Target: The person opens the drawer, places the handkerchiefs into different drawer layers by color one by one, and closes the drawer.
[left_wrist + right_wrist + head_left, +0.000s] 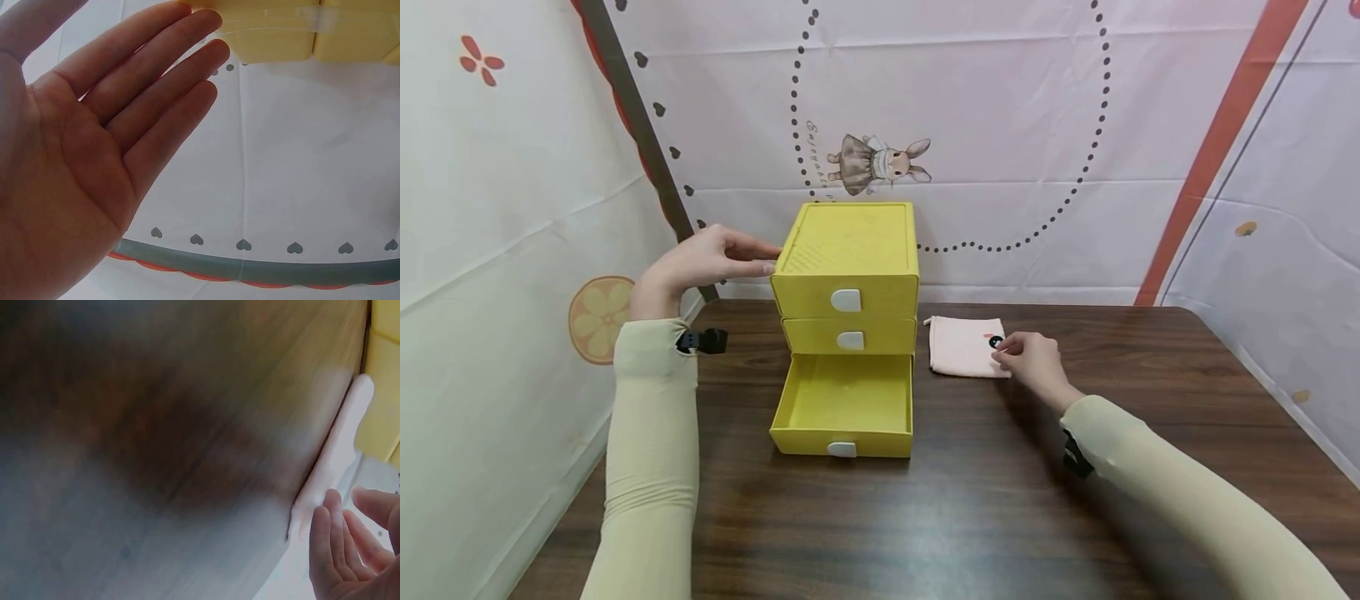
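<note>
A yellow drawer cabinet (857,242) stands on the table, its lowest drawer (850,400) pulled out with nothing visible inside and the two upper drawers closed. My left hand (711,258) reaches the cabinet's upper left side, its fingertips at the side wall. The left wrist view shows that hand (106,137) with straight fingers. To the right of the cabinet lies a folded pale pink cloth (962,346) with a round black patch. At the cloth's right edge is my right hand (1033,362); in the right wrist view its thumb and fingers (334,534) stand apart, lightly bent.
White tab handles (846,301) stick out from the drawer fronts. Behind the dark wooden table (1000,500) hangs a white printed sheet (1000,108), which also runs along both sides.
</note>
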Motion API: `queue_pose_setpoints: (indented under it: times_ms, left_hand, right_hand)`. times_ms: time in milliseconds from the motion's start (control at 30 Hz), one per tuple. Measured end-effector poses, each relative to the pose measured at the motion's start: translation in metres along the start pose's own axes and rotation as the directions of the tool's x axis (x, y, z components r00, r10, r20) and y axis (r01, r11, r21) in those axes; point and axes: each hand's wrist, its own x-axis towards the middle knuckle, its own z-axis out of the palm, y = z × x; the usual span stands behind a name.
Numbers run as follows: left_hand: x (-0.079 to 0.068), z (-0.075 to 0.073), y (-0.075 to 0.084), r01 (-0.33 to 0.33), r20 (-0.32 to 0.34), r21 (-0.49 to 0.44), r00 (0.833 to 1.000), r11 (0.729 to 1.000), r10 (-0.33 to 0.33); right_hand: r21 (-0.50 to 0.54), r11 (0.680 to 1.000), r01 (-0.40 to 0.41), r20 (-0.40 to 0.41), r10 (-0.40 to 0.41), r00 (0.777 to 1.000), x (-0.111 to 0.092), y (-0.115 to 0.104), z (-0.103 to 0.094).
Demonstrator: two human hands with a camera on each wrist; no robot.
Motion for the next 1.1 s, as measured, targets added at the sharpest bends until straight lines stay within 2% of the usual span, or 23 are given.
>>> queue_pose_setpoints:
  times_ms: [167, 400, 733, 933, 1100]
  left_hand:
    - [0.0, 0.0, -0.001, -0.002, -0.001, 0.003, 1.0, 1.0, 0.002]
    - [0.0, 0.0, -0.002, -0.003, 0.0, -0.002, 1.0, 1.0, 0.003]
    - [0.0, 0.0, -0.002, 0.003, -0.003, -0.01, 1.0, 1.0, -0.003]
    - [0.0, 0.0, -0.001, 0.006, -0.007, -0.005, 1.0, 1.0, -0.006]
    - [-0.001, 0.0, 0.0, 0.005, -0.004, -0.002, 1.0, 1.0, -0.005]
  right_hand:
    - [-0.008, 1.0, 0.005, -0.016, -0.005, 1.0, 0.006, 0.003, -0.003]
    - [-0.062, 0.998, -0.029, -0.001, 0.029, 1.0, 0.013, 0.007, -0.004]
    - [-0.026, 0.998, -0.048, 0.06, 0.05, 0.997, 0.023, 0.016, -0.003]
    - [-0.007, 0.999, -0.035, 0.128, 0.036, 0.991, 0.026, 0.015, -0.005]
    - [0.019, 0.999, -0.038, 0.205, 0.033, 0.978, 0.03, 0.018, -0.005]
